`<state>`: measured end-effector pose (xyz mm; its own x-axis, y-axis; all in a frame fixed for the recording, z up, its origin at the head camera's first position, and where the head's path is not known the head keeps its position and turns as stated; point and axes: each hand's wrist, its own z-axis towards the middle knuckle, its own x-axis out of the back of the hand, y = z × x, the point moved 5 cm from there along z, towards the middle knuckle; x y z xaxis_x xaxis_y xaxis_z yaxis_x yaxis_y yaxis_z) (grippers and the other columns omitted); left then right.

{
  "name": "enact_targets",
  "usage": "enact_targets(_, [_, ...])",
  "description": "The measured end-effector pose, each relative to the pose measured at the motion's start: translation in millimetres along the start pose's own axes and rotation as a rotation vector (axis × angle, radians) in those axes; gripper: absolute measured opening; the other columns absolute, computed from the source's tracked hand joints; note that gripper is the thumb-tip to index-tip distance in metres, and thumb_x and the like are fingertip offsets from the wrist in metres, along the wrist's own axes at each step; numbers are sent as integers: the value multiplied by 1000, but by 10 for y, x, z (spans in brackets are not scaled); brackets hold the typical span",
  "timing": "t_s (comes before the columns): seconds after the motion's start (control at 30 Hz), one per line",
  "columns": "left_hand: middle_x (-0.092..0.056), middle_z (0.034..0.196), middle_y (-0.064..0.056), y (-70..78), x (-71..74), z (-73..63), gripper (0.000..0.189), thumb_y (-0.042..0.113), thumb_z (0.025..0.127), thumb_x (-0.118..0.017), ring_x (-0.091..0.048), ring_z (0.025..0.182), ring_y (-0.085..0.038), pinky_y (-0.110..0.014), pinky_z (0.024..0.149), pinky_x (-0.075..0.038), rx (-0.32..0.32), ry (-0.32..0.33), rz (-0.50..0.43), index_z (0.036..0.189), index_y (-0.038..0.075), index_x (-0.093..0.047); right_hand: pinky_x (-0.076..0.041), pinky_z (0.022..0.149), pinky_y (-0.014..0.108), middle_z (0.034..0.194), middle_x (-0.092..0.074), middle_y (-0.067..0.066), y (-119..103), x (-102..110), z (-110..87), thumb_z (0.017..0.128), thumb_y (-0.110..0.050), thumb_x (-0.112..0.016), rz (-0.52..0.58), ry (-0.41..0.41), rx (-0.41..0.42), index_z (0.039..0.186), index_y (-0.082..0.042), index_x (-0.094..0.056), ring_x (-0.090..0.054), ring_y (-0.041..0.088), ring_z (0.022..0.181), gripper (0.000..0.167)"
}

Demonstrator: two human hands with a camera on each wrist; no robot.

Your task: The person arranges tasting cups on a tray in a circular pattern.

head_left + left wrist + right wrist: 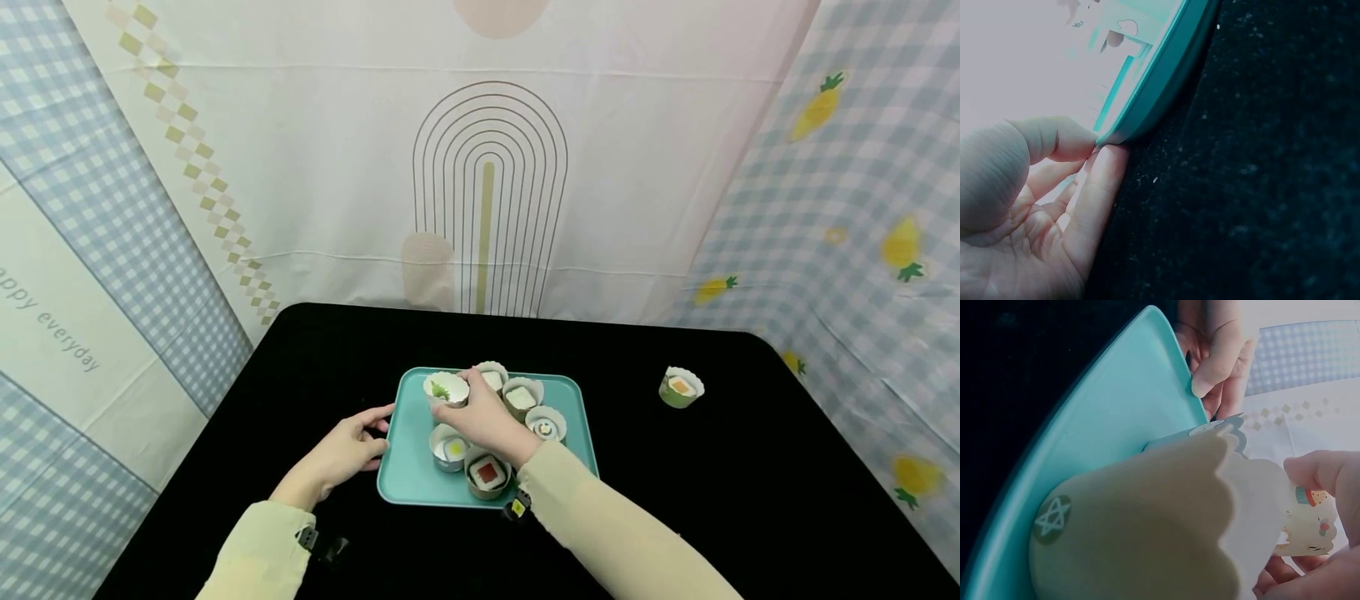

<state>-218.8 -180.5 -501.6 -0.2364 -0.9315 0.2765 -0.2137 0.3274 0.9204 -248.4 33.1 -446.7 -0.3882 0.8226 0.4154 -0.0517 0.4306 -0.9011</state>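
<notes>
My right hand (pixel 491 421) reaches over the turquoise tray (pixel 411 479) and grips a paper baking cup (pixel 453 387) with a white filling and a green leaf-like topping. In the right wrist view this cup (pixel 1304 531) shows a cupcake print between thumb and fingers. At the tray's left edge, my left hand (pixel 341 454) pinches the rim between thumb and index finger, clearest in the left wrist view. Beside the right hand sit a cup with a yellow-dotted filling (pixel 450 450) and a cup with a red square topping (pixel 487 473).
More filled cups stand on the tray's far and right side, among them a white-filled cup (pixel 522 397) and a cup with a swirled filling (pixel 546 425). One cup with an orange square (pixel 681 388) stands apart on the black table (pixel 637 475). Patterned curtains (pixel 315 167) hang behind.
</notes>
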Motion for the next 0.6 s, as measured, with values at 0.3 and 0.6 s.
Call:
enact_targets(0.3, [-48,114,-10,6,4,-8,58,2,91,-57,-53,83,-25,-39,78,-57,0,-2,0,146,19,-45,-45,96,41,129,-49,11,7,-15,59,91,-32,-66,-13,17,-31,140,-9,-36,-52,21,114,61])
enact_targets(0.6, [-49,114,-10,-9,1,-12,58,3,91,-57,-54,83,-26,-39,79,-57,8,1,1,145,19,-46,-47,91,39,118,-53,7,58,-57,103,89,-36,-68,-46,19,-47,134,-9,-41,-54,19,104,59])
